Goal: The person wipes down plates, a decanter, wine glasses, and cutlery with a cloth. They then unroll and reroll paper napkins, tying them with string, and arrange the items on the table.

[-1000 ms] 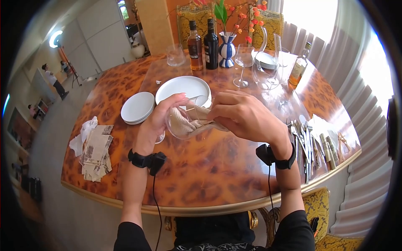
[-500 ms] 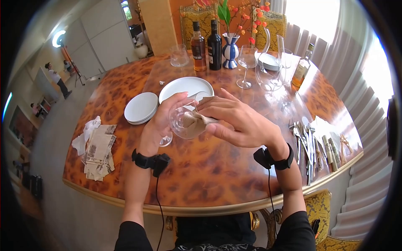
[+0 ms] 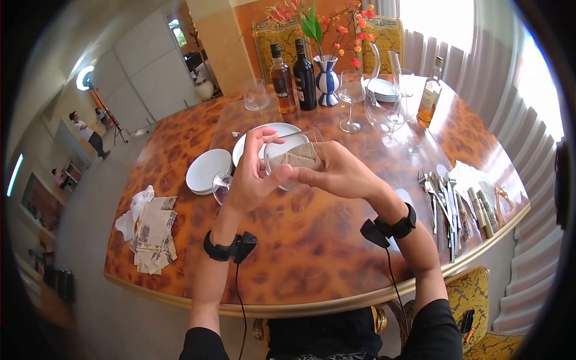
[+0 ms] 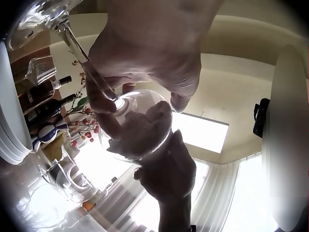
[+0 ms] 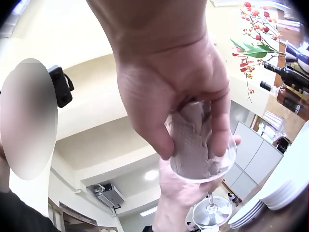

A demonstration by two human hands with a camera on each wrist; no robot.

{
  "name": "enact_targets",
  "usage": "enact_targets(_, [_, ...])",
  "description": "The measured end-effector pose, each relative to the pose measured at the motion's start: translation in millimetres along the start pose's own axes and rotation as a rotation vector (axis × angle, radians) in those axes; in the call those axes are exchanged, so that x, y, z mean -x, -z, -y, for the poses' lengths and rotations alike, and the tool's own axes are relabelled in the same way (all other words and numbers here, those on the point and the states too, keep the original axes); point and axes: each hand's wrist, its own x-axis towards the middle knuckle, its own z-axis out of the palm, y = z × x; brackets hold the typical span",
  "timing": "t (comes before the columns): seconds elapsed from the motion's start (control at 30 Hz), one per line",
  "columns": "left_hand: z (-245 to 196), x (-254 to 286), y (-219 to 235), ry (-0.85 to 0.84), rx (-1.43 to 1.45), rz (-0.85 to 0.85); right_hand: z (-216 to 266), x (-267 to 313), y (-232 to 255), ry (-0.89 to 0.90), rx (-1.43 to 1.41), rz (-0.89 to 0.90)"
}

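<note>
A clear stemmed wine glass (image 4: 104,92) lies tilted in my left hand (image 3: 255,174), which cradles the bowl with the stem passing by the fingers. Its round foot (image 3: 221,188) sticks out to the left of that wrist. Bunched inside the bowl is a beige textured cloth (image 3: 294,158). My right hand (image 3: 342,171) reaches into the mouth of the glass and grips the cloth, thumb on one side and fingers on the other. The right wrist view shows the cloth (image 5: 190,140) between thumb and fingers; some fingertips are hidden by it.
Beyond the hands lie a large white plate (image 3: 270,133) and a stack of smaller plates (image 3: 207,171). Bottles (image 3: 305,81), a striped vase (image 3: 327,84) and a glass decanter (image 3: 383,111) stand farther back. Cutlery (image 3: 444,204) lies right, paper napkins (image 3: 156,234) left.
The right hand has turned and pushed the cloth deeper into the bowl, its thumb now close to the left thumb. The glass has rotated in the left hand. The head view has shifted slightly.
</note>
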Motion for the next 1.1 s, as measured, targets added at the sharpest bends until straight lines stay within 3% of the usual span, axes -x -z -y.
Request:
enact_targets(0.07, [-3, -1, -5, -0.430, -0.634, -0.041, 1, -2, 0, -0.100, -0.205, -0.090])
enact_targets(0.23, [-2, 8, -9, -0.379, -0.710, -0.088, -6, 1, -2, 0.015, -0.120, -0.069])
enact_targets(0.3, [-3, 8, -4, -0.077, -0.133, -0.041, -1, 6, 6, 0.137, 0.016, 0.165])
enact_targets(0.33, [-11, 8, -2, -0.078, -0.135, -0.040, 1, 7, 8, 0.139, 0.017, 0.165])
enact_targets(0.4, [-33, 9, 2, 0.404, 0.023, 0.209, 3, 9, 10, 0.182, 0.194, 0.275])
enact_targets(0.43, [-29, 9, 1, 0.451, 0.118, 0.252, 5, 11, 12, 0.157, 0.212, 0.315])
enact_targets(0.47, [-25, 12, -4, 0.452, 0.117, 0.256, 4, 12, 13, 0.156, 0.211, 0.311])
enact_targets(0.53, [-21, 17, -19, 0.728, 0.213, 0.011, 1, 12, 12, 0.129, 0.191, 0.414])
enact_targets(0.57, [-14, 15, -12, 0.728, 0.209, 0.014, 1, 12, 12, 0.130, 0.190, 0.410])
enact_targets(0.63, [-3, 8, 5, 0.702, 0.378, 0.259, 4, 12, 11, 0.166, 0.347, 0.211])
enact_targets(0.67, [-2, 7, 0, 0.703, 0.372, 0.263, 8, 11, 12, 0.167, 0.346, 0.204])
enact_targets(0.73, [-3, 8, -14, 0.253, 0.176, 0.055, 16, 6, 14, -0.049, 0.378, -0.105])
enact_targets(0.77, [-8, 8, -13, 0.156, 0.053, 0.137, 2, 2, 13, 0.086, 0.196, -0.229])
enact_targets(0.8, [-5, 8, -18, 0.155, 0.051, 0.141, -4, -1, 11, 0.087, 0.196, -0.234])
enact_targets(0.87, [4, 6, -34, -0.103, -0.016, 0.036, -6, -4, 9, 0.060, -0.045, -0.278])
enact_targets(0.93, [4, 4, -33, -0.015, 0.022, 0.047, -5, -3, 4, -0.001, -0.010, -0.268])
enact_targets(1.0, [11, 3, -35, -0.090, 0.058, -0.024, -8, -6, -5, -0.027, -0.096, -0.515])
enact_targets(1.03, [13, 5, -32, -0.088, 0.057, -0.025, -8, -6, -5, -0.028, -0.098, -0.514])
enact_targets(1.1, [13, 9, -24, 0.191, 0.204, -0.006, -6, -7, -4, 0.102, -0.295, -0.815])
